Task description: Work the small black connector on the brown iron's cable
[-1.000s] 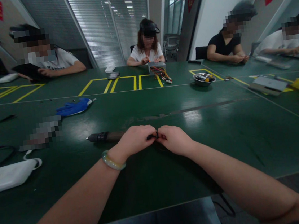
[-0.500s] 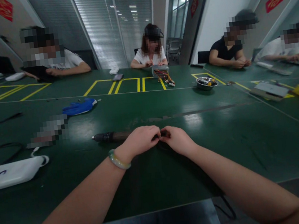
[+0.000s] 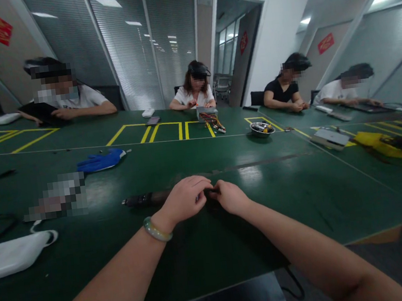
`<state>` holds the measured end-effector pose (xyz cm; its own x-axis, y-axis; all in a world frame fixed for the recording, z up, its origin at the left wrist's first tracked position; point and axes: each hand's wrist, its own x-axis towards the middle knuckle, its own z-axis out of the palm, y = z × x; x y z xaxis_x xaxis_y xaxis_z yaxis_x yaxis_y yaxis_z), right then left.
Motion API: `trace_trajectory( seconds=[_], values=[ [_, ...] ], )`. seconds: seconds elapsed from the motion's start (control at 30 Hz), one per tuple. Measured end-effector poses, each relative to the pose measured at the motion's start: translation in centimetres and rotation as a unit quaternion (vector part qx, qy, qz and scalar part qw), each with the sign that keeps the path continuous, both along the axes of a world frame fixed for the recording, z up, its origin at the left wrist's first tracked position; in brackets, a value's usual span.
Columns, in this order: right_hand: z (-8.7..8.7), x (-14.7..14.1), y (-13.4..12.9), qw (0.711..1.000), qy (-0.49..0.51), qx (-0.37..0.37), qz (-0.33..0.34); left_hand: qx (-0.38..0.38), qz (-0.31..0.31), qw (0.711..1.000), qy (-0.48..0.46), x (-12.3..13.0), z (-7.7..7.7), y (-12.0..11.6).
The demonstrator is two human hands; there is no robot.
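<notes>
A dark cylindrical tool (image 3: 144, 199) with a metal tip lies on the green table, its tip pointing left and its other end hidden behind my left hand. My left hand (image 3: 186, 197), with a jade-coloured bangle (image 3: 155, 230) at the wrist, has its fingers curled together at the tool's right part. Close beside it, my right hand (image 3: 231, 197) pinches a small dark thing, too hidden to name. The fingertips of both hands nearly meet.
A blue glove (image 3: 101, 160), a white power bank (image 3: 16, 256) and a blurred-out phone-like object (image 3: 58, 195) lie left. Farther off are a metal bowl (image 3: 262, 129), a grey box with wires (image 3: 207, 114) and a yellow bag (image 3: 387, 144). Several people sit across the table.
The camera view has shifted, so the scene sits lower and more to the left. My hands remain together by the tool, with the fingers slightly moved.
</notes>
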<state>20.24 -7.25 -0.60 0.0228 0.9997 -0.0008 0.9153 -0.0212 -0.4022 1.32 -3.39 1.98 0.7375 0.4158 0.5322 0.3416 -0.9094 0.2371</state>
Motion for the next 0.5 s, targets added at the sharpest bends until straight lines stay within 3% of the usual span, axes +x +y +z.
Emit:
trace_trajectory(
  seconds=[0.13,0.27,0.43,0.5],
  values=[
    [0.1,3.9,0.6,0.999,-0.014,-0.023,-0.045,-0.014,-0.052,0.998,0.011,-0.3,-0.3,0.2],
    [0.8,11.9,-0.8,0.988,-0.017,-0.057,-0.144,-0.021,-0.066,0.997,0.015,-0.6,-0.4,0.4],
    [2.5,25.0,-7.7,0.950,-0.036,-0.071,-0.301,-0.035,-0.055,0.997,0.031,-0.7,-0.6,0.6],
    [2.6,30.1,-11.4,0.907,-0.018,-0.079,-0.412,-0.050,-0.055,0.996,0.049,-0.6,-0.8,0.7]
  ],
)
